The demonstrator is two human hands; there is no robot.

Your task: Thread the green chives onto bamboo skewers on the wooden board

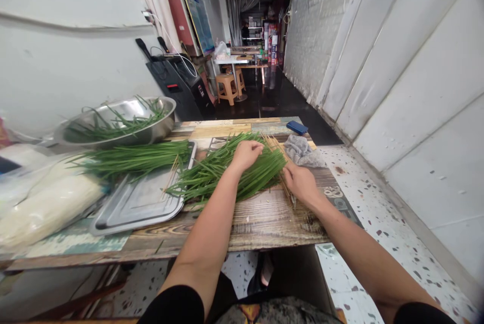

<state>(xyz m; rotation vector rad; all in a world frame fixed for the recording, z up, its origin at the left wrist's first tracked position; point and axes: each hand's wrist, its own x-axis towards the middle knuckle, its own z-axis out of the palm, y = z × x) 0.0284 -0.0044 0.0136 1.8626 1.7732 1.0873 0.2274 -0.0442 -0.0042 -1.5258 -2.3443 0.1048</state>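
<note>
A loose heap of green garlic chives (227,173) lies on the wooden table in front of me. Over the top of it is my left hand (247,155), its fingers curled together in a pinch; whatever they hold, if anything, is too small to make out. My right hand (301,183) is at the cut ends of the chives, thumb and forefinger closed on thin bamboo skewers (290,197) lying along the heap's right side. Its fingertips are partly hidden. Left of the heap, a neat bundle of chives (151,156) rests across a metal tray (139,220) with a few skewers (172,175).
A steel bowl (166,120) with more chives stands at the back left, near a plastic bag of pale contents (49,203). A grey cloth (300,150) and a blue box (297,127) lie at the right. Stools (226,87) and a white wall (408,87) are beyond.
</note>
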